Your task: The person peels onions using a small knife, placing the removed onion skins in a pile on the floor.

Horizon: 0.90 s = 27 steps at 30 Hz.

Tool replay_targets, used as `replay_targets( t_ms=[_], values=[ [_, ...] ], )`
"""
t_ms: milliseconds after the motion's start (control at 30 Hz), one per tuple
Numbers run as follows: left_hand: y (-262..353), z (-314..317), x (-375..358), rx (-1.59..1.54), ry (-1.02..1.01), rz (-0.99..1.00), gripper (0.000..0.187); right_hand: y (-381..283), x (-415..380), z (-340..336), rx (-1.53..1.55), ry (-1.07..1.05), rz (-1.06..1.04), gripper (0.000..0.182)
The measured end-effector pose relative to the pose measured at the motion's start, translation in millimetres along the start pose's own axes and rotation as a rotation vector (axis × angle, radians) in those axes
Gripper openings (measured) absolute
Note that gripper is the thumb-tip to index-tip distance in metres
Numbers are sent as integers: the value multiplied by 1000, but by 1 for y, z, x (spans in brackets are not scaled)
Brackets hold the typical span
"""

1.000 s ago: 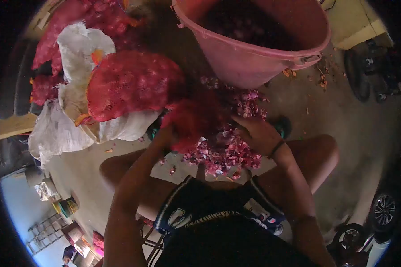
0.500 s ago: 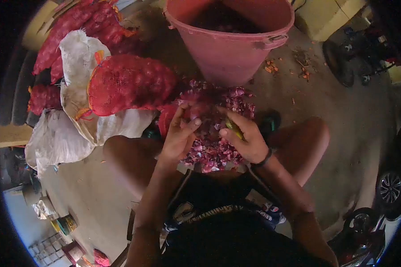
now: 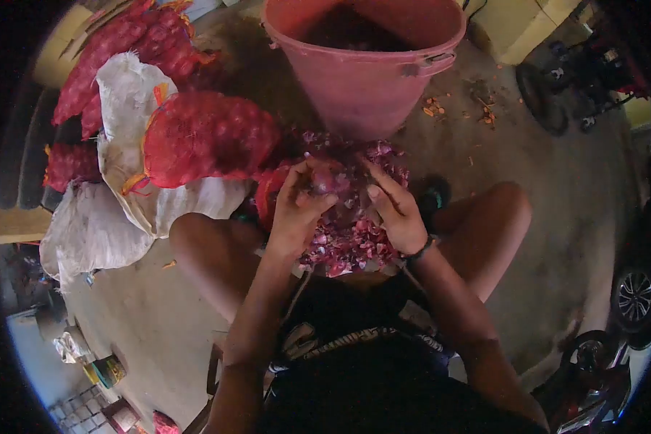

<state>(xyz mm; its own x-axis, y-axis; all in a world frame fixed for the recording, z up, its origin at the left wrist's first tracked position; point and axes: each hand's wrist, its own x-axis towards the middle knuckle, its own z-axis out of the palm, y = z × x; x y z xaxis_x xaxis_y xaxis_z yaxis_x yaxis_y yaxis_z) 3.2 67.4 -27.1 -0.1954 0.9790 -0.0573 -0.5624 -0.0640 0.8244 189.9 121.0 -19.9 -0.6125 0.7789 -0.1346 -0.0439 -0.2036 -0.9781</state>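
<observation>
My left hand (image 3: pixel 295 215) is closed around a purple-red onion (image 3: pixel 324 181), with fingers and thumb curled about its side. Just across from it, my right hand (image 3: pixel 403 223) has its fingers bent and its thumb inward. It grips what looks like a small knife, whose yellow handle showed earlier and is now hidden by the fingers. Under both hands lies a heap of onion skins (image 3: pixel 351 249), purple and papery, between my legs. Part of a red net bag (image 3: pixel 266 197) shows beside my left hand.
A large pink tub (image 3: pixel 362 90) stands ahead, dark inside. To the left, a full red mesh sack of onions (image 3: pixel 210 141) rests on white woven sacks (image 3: pixel 98 231), with more mesh sacks (image 3: pixel 134 54) behind. Orange scraps (image 3: pixel 432 108) litter the floor. Wheeled machinery (image 3: pixel 593 362) sits at right.
My left hand has turned and the onion in it now shows plainly. The yellow handle in my right hand has gone out of sight. The view has shifted slightly.
</observation>
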Motion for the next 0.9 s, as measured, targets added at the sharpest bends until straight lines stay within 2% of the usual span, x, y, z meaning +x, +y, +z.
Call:
replay_targets(
  t_ms=[133,200,333,433,500,600,667,867,900],
  values=[
    [-3,-7,4,316,38,116,62,-9,-5,11,-284,7,-289,51],
    [-1,-2,3,328,27,106,62,-4,-5,12,-382,27,-352,51],
    [-5,2,3,123,21,73,63,5,-1,3,-169,-28,-112,54],
    [-1,2,4,-69,6,-57,63,-12,-6,-2,37,-89,104,55],
    [-2,2,5,9,-16,-40,62,-13,-6,-3,-15,-92,42,56],
    [-5,-1,6,134,-37,13,59,-1,-2,-4,-294,-37,-264,57],
    [-6,-2,6,185,-52,50,58,0,-2,-2,-378,5,-354,58],
    [-3,2,1,58,-79,37,56,-17,-8,-3,-358,-71,-219,55],
    [-2,3,-1,-11,-84,6,54,-13,-6,-3,-327,-52,-293,53]
  ],
)
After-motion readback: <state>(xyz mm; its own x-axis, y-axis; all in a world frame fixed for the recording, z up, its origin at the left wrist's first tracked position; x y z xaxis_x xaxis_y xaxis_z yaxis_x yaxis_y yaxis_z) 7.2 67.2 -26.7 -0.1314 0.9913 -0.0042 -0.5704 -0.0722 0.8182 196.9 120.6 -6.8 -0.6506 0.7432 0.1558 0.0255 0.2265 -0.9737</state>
